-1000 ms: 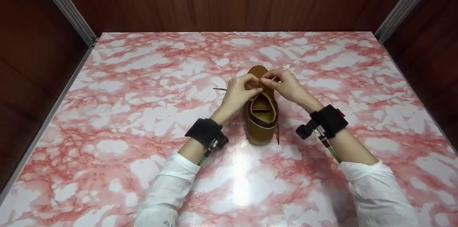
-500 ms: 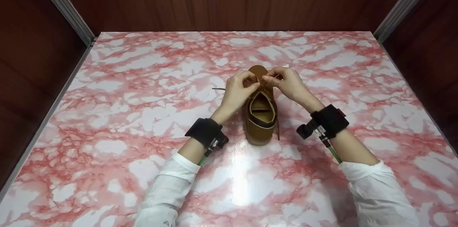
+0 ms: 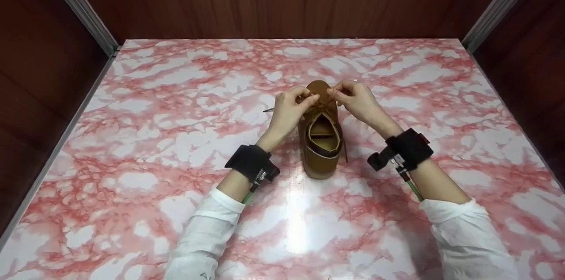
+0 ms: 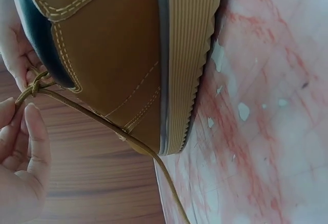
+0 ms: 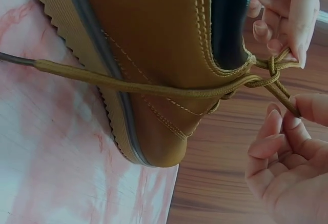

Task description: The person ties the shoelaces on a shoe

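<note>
A tan lace-up shoe [image 3: 320, 160] stands upright on the table, toe pointing away, with a dark collar [image 5: 230, 24]. Over its tongue the brown shoelace [image 5: 274, 75] is crossed in a knot with loops. On the left side my left hand [image 3: 287, 110] pinches one lace loop between thumb and finger. Opposite it, my right hand [image 3: 359, 101] pinches the other loop, seen doubled at its fingertips in the right wrist view. One loose lace end [image 4: 166, 175] hangs down the shoe's left side, another [image 5: 56, 70] down its right side.
The table [image 3: 132, 183] has a red-and-white marbled top. Dark wood panels [image 3: 282, 1] rise behind it and at both sides, joined by grey metal corner strips [image 3: 79, 6]. Black straps with small cameras [image 3: 408, 149] sit on both wrists.
My hands have drawn apart, the left one leftward and the right one slightly rightward, both a little away from me. The lace end beside the heel has shifted up and right. The shoe stays put.
</note>
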`<state>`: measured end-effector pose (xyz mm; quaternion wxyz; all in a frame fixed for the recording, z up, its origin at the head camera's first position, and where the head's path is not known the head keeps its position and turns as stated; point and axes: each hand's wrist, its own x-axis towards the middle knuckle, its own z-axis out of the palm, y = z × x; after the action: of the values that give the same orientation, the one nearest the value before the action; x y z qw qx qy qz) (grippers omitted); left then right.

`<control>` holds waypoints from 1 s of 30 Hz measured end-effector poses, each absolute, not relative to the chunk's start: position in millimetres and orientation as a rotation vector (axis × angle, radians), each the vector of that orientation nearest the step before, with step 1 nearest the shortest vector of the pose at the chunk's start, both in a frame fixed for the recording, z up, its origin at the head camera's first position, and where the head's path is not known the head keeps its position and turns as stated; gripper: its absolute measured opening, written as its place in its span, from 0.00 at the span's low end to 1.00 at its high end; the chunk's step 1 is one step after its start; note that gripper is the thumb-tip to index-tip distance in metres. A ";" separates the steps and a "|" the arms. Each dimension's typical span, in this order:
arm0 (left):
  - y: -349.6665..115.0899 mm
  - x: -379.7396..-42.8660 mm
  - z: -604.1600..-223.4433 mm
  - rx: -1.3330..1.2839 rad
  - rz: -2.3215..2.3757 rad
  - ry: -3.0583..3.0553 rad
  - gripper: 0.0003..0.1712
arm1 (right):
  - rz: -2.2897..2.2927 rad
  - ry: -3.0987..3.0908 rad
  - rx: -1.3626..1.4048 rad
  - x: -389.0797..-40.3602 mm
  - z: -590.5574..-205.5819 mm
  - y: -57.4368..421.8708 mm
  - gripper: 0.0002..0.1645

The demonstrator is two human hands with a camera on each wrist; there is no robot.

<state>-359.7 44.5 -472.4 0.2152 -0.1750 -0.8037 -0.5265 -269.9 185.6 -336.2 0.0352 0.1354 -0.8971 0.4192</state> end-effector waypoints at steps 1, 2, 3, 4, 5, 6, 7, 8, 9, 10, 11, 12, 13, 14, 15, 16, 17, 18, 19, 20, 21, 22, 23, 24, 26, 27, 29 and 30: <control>44.5 -360.8 -473.3 -0.485 -1.467 -2.229 0.11 | 1.302 -2.750 0.412 -269.4 -335.6 185.5 0.16; 44.1 -361.1 -473.7 -0.489 -1.468 -2.228 0.11 | 1.317 -2.743 0.407 -268.6 -334.8 185.3 0.16; 43.1 -360.4 -472.8 -0.496 -1.466 -2.225 0.11 | 1.329 -2.737 0.402 -267.1 -333.3 184.6 0.15; 41.7 -358.9 -471.2 -0.506 -1.479 -2.227 0.11 | 1.341 -2.729 0.395 -265.4 -331.6 183.9 0.15; 39.5 -355.0 -466.4 -0.529 -1.519 -2.233 0.11 | 1.357 -2.716 0.400 -263.7 -329.6 183.1 0.15; 36.7 -349.9 -459.8 -0.547 -1.553 -2.241 0.12 | 1.369 -2.703 0.404 -262.0 -327.8 182.3 0.14; 33.8 -342.0 -449.0 -0.549 -1.583 -2.274 0.13 | 1.380 -2.690 0.410 -260.4 -325.9 181.7 0.14; 31.2 -336.8 -442.4 -0.561 -1.614 -2.285 0.13 | 1.391 -2.679 0.416 -259.1 -324.6 181.3 0.14; 30.0 -336.9 -442.8 -0.563 -1.643 -2.290 0.14 | 1.395 -2.672 0.426 -260.1 -325.6 182.2 0.14; 27.8 -332.5 -437.4 -0.572 -1.693 -2.303 0.14 | 1.402 -2.668 0.431 -262.4 -327.9 183.7 0.14; 25.1 -322.6 -424.8 -0.572 -1.722 -2.330 0.13 | 1.423 -2.666 0.428 -273.4 -340.3 190.2 0.15; 24.0 -322.5 -424.5 -0.572 -1.718 -2.338 0.14 | 1.441 -2.673 0.411 -286.1 -354.6 197.6 0.15; 23.8 -326.8 -429.9 -0.570 -1.697 -2.336 0.14 | 1.457 -2.677 0.394 -299.6 -370.1 205.3 0.16; 23.9 -333.8 -439.5 -0.586 -1.677 -2.310 0.14 | 1.478 -2.674 0.383 -316.3 -389.4 214.6 0.17; 23.9 -338.9 -445.6 -0.583 -1.638 -2.313 0.13 | 1.481 -2.672 0.368 -333.2 -409.3 224.1 0.17; 22.4 -338.8 -444.7 -0.591 -1.611 -2.323 0.13 | 1.490 -2.664 0.350 -348.5 -427.7 232.4 0.18; 21.9 -342.5 -448.7 -0.587 -1.584 -2.330 0.13 | 1.495 -2.652 0.337 -363.5 -445.7 240.6 0.18; 21.6 -350.4 -458.2 -0.595 -1.588 -2.322 0.14 | 1.492 -2.635 0.335 -370.6 -454.6 244.3 0.18; 20.6 -350.3 -457.8 -0.601 -1.588 -2.330 0.14 | 1.488 -2.614 0.337 -376.1 -461.7 247.1 0.17; 18.9 -345.8 -452.0 -0.613 -1.618 -2.342 0.14 | 1.487 -2.595 0.339 -381.0 -467.7 249.5 0.17; 16.9 -336.0 -438.9 -0.615 -1.647 -2.363 0.13 | 1.478 -2.583 0.338 -382.4 -469.8 250.1 0.17; 14.7 -326.2 -426.2 -0.608 -1.685 -2.385 0.12 | 1.483 -2.574 0.338 -383.4 -470.8 250.4 0.17; 13.2 -322.9 -421.8 -0.608 -1.717 -2.400 0.12 | 1.492 -2.567 0.340 -383.9 -471.3 250.7 0.17; 11.7 -319.7 -417.8 -0.611 -1.737 -2.408 0.13 | 1.503 -2.562 0.344 -383.8 -471.4 250.8 0.17; 10.0 -318.7 -416.5 -0.607 -1.752 -2.402 0.12 | 1.514 -2.562 0.347 -382.5 -470.1 250.3 0.17; 9.6 -320.7 -419.1 -0.602 -1.763 -2.390 0.12 | 1.518 -2.562 0.348 -381.8 -469.4 250.3 0.17; 10.1 -338.7 -442.8 -0.612 -1.776 -2.327 0.14 | 1.549 -2.554 0.351 -380.8 -468.6 250.2 0.17; 10.4 -342.0 -447.7 -0.610 -1.790 -2.291 0.14 | 1.568 -2.545 0.353 -380.3 -468.2 249.9 0.17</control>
<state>-342.0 10.4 -447.7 0.0852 -0.2045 -0.7684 -0.6004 -380.3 249.9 -468.2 0.0657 0.1171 -0.8436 0.5199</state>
